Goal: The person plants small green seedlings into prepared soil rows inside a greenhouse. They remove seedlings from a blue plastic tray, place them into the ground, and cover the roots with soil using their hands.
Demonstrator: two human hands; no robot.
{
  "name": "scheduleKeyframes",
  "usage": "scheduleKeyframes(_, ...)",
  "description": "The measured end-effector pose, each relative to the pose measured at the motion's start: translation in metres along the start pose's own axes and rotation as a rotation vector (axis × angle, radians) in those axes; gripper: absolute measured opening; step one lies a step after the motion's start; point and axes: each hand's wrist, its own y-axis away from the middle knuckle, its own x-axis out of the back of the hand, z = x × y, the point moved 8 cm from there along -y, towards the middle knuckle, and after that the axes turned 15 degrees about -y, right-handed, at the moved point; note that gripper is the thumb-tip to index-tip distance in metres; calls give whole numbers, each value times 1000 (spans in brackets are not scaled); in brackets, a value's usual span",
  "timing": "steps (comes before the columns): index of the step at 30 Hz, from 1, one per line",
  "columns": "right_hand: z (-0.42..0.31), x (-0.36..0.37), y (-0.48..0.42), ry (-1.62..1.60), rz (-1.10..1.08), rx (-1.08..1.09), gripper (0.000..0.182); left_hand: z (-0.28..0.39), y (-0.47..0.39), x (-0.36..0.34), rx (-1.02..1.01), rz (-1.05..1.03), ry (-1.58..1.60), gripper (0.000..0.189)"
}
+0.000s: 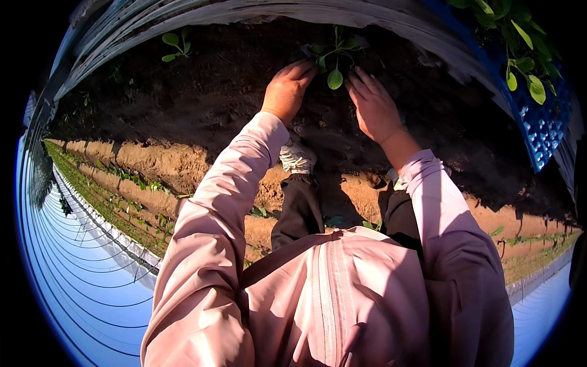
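Note:
A leafy green seedling [335,79] stands in dark, shaded soil [220,87] in front of me. Just left of its leaves, my left hand [289,89] lies back up, its fingertips at the soil around the stem. On the other side, my right hand [376,105] reaches toward the plant's base with its fingers stretched out. Neither hand appears to hold anything. Leaves and shadow partly hide the stem's foot and the left fingertips. A smaller seedling [172,46] grows farther left in the same strip of soil.
A blue dimpled tray [539,124] carrying more leafy seedlings [534,87] sits at upper right. Greyish plastic sheeting [367,13] borders the soil at the far side. My shoe [297,156] rests on the ground behind my hands. Sunlit soil ridges [160,165] with plant rows run behind me.

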Motion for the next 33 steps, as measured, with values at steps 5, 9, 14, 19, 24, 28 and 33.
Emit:
scheduleKeyframes(5,-1,5,-8,-55,-70,-21,38,-30,-14,23,53,-43,42,32)
scheduleKeyframes(9,-7,26,1,-227,26,-133,35,-110,-31,40,304,143,-142,35)
scheduleKeyframes(14,-18,8,56,-425,157,-346,25,-101,-10,10,428,133,61,40)
scheduleKeyframes(19,-54,-4,121,-746,171,-657,23,-69,21,4,453,67,86,45)
scheduleKeyframes(24,-95,-9,179,-831,184,-813,21,-18,51,-11,441,-26,41,59)
scheduleKeyframes(28,-105,-19,201,-933,173,-901,19,25,50,-35,465,-79,42,64)
scheduleKeyframes(33,-89,-26,212,-933,203,-967,20,10,36,5,422,-40,-20,46)
